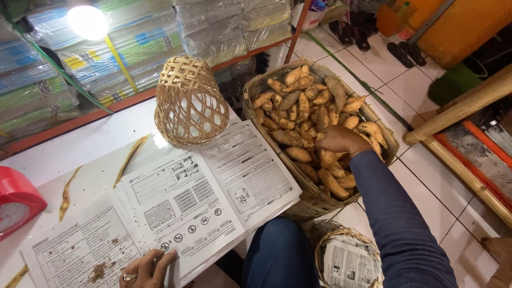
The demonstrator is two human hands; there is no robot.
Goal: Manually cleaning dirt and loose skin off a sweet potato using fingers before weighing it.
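My right hand point(340, 140) reaches into a big woven basket point(255, 89) full of tan sweet potatoes point(296, 109) on the tiled floor, palm down, fingers curled around one of them. My left hand point(148, 270), with a ring on one finger, lies flat on the near edge of printed paper sheets point(186, 200) spread over a white table. A small empty woven basket point(186, 101) rests on its side at the far edge of the sheets.
A red object point(15, 200) sits at the table's left edge. A small basket lined with newspaper point(348, 258) stands on the floor by my knee. Plastic-wrapped stacks point(106, 48) fill the shelf behind. Bamboo poles point(464, 106) lie at right, sandals point(368, 34) farther back.
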